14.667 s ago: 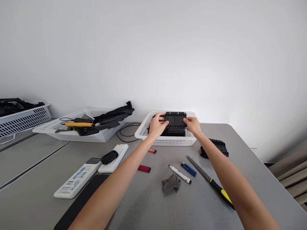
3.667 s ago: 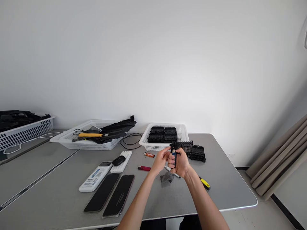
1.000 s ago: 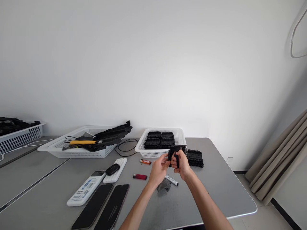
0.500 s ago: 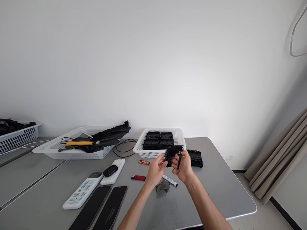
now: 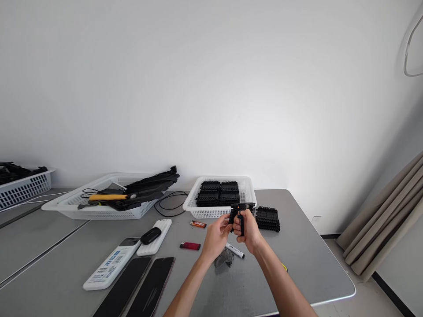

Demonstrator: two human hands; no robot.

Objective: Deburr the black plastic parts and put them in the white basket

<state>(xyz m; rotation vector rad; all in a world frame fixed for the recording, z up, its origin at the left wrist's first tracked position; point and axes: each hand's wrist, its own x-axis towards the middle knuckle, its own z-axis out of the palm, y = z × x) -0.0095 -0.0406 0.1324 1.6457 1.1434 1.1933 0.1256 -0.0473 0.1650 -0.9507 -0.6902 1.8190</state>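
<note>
Table (image 5: 313, 266): white basket (image 5: 207, 213) along its back edge.
White basket: black part (image 5: 247, 205) held before its front right corner.
Left hand (image 5: 216, 235): fingers pinching the black part's left end; best held steady.
Right hand (image 5: 248, 228): fingers curled around the lighter (image 5: 242, 225), thumb near its top.
Lighter: upright, top close to the black part; lit or not, cannot tell; fingertips best clear.

Bare left hand (image 5: 214, 239), bare right hand (image 5: 250, 230), bare tapering forearms (image 5: 277, 277)
</note>
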